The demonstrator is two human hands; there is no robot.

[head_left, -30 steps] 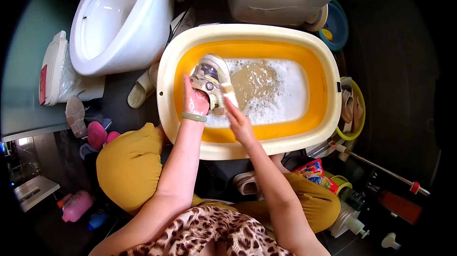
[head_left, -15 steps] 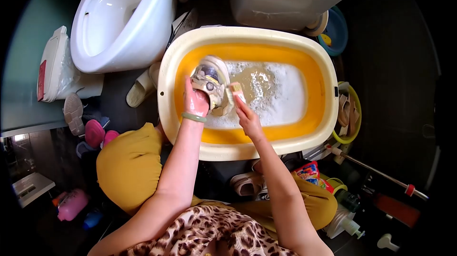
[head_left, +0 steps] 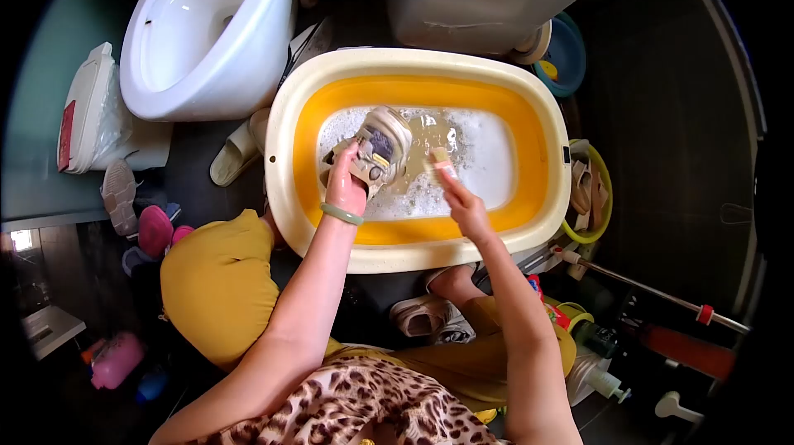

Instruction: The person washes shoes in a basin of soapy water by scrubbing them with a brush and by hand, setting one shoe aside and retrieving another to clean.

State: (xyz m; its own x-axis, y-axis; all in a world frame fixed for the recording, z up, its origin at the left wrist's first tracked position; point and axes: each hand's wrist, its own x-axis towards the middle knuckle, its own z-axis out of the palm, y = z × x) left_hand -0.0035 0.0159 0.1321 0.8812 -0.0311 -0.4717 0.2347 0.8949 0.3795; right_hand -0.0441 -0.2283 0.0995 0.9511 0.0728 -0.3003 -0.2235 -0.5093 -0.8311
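Since the earlier frame, the sneaker (head_left: 386,141) and the scrub brush (head_left: 441,165) have been shifting rightward within the washtub (head_left: 283,135), and the brush is now standing a little farther from the shoe. The left hand (head_left: 344,187), with a pale green bangle (head_left: 341,213) circling its wrist, is grasping the sneaker, some of its fingers being hidden behind the shoe. The right hand (head_left: 468,209) is clenching the brush's handle, its head sitting just beside the sneaker without touching it. The sneaker is hovering in the left half of the tub over sudsy water (head_left: 492,165); whether its underside is touching the water, I cannot tell. A yellow-green basket (head_left: 609,207) is holding more shoes (head_left: 599,194) beside the tub's right end.
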